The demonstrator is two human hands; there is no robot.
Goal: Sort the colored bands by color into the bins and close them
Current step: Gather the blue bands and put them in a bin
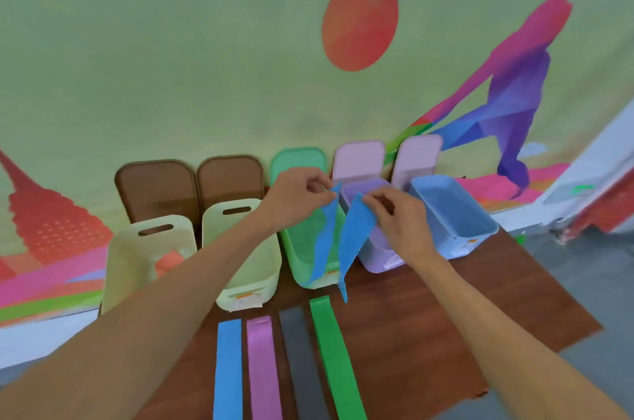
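Note:
Both hands hold one blue band point(353, 234) up over the bins. My left hand point(295, 194) pinches its left end, my right hand point(399, 220) pinches its right end, and the loop hangs down between them over the green bin point(302, 261) and purple bin point(379, 263). On the table lie a blue band point(228, 368), a pink band point(264, 368), a grey band point(302, 361) and a green band point(334, 358). The blue bin point(480, 230) stands at the right. Two cream bins point(137, 261) point(247, 292) stand at the left; the far-left one holds an orange band point(169, 261).
All bins stand open on the brown table point(463, 299). Lids lean against the painted wall behind them: two brown point(192, 186), one green point(298, 160), two pink point(387, 158). The table's right edge drops to a grey floor point(583, 282).

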